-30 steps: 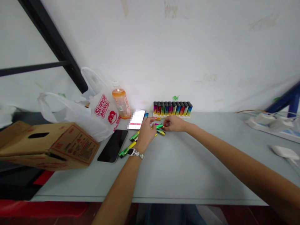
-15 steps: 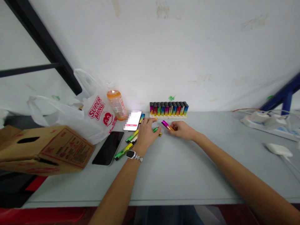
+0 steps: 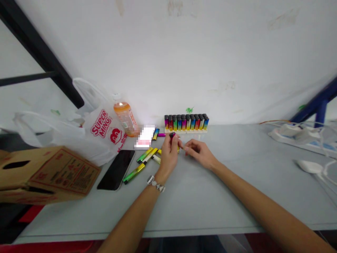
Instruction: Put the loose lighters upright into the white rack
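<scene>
My left hand (image 3: 170, 153) is closed around a lighter (image 3: 172, 135), whose dark purple end pokes up above the fingers while the rest is hidden. Close beside it on the right, my right hand (image 3: 200, 151) has thumb and fingers pinched together at the left hand's fingertips; whatever they hold, if anything, cannot be made out. Behind both hands, a pale rack (image 3: 184, 132) holds rows of upright multicoloured lighters (image 3: 189, 123). Several loose lighters lie left of my left hand, among them a green-yellow lighter (image 3: 134, 173) and a blue-yellow lighter (image 3: 156, 134).
A dark phone (image 3: 117, 170) and a lit, blurred-out phone (image 3: 144, 137) lie on the left of the grey table (image 3: 210, 207). An orange drink bottle (image 3: 126, 117), a white plastic bag (image 3: 91, 140) and a cardboard box (image 3: 52, 174) stand there too. On the right are a power strip (image 3: 297, 138) and a white charger (image 3: 310, 167).
The purple lighter has gone from my right hand to my left. My left hand has lifted off the loose lighters, and both hands have come together. The view has shifted slightly.
</scene>
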Tool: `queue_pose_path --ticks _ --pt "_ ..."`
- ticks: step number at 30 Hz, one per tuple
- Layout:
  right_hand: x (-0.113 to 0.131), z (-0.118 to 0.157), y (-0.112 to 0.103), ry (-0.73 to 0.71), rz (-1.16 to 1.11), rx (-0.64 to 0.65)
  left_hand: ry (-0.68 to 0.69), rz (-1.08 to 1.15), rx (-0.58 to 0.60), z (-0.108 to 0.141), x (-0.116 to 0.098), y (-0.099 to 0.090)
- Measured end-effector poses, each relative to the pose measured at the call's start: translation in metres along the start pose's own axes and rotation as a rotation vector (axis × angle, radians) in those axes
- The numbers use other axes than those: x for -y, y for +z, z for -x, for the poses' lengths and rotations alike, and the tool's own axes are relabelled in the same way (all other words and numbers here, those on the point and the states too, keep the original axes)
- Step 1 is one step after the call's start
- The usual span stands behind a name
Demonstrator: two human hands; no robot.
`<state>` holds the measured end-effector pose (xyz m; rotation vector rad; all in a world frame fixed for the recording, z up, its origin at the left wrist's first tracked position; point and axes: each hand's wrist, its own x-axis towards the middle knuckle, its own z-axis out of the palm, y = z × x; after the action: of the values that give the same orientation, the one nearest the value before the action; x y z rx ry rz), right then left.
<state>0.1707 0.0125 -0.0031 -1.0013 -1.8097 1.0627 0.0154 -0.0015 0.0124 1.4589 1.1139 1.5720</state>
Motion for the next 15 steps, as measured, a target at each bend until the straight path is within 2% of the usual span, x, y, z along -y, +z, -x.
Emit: queue_pose_path --ticks 2,7,9,12,15 --pt "0.0014 0.0002 -0.0022 0.010 -0.032 0.012 -0.065 0.053 -0.026 0.0015 0.0004 0.0000" --pt "0.0049 0.0016 -0.0013 0.015 -0.009 0.039 -0.282 0.171 0.035 0.0047 -0.0040 -0.0003" --pt "0.0045 0.0022 -0.0001 0.024 0.002 0.039 -0.354 0.172 0.014 0.0047 -0.0068 0.0000" --pt "0.0024 0.0026 0.0007 0.025 0.021 0.057 -0.377 0.124 -0.052 0.0035 -0.0090 0.0013" --pt "0.0006 0.0026 0.0007 0.020 0.024 0.069 -0.357 0.107 -0.066 0.0023 -0.0091 0.0032"
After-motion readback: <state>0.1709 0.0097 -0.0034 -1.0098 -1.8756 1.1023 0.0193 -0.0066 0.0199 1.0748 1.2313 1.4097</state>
